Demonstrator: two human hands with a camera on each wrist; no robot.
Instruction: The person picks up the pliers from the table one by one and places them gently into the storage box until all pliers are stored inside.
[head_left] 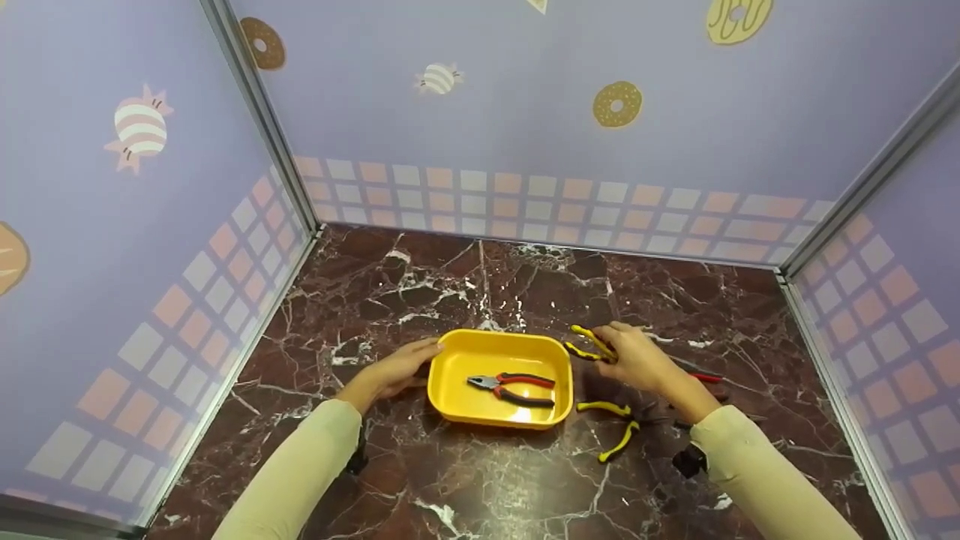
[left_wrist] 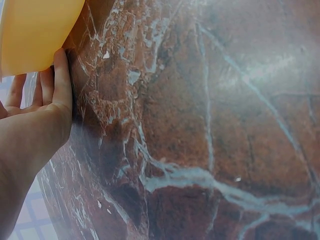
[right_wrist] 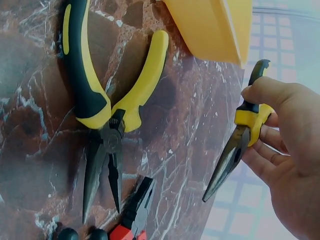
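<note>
A yellow plastic box [head_left: 459,414] stands on the marbled surface, with red-and-black combination pliers [head_left: 517,389] lying inside it. At its left side, my left hand [head_left: 397,370] touches the wall with fairly straight fingers; in the left wrist view the fingertips rest against the box [left_wrist: 35,37]. To the right of the box, my right hand [head_left: 637,358] grips needle-nose pliers [right_wrist: 230,155] with yellow-and-black handles, raised off the surface. Another pair of yellow-and-black needle-nose pliers [right_wrist: 111,142] lies on the surface below that hand, handles spread.
Red-handled pliers [right_wrist: 136,210] lie beside the needle-nose pair, partly cut off by the frame's edge. More tools lie partly hidden under the right forearm, one with a red handle [head_left: 705,377]. Patterned panels [head_left: 480,135] wall in the surface at the back and both sides.
</note>
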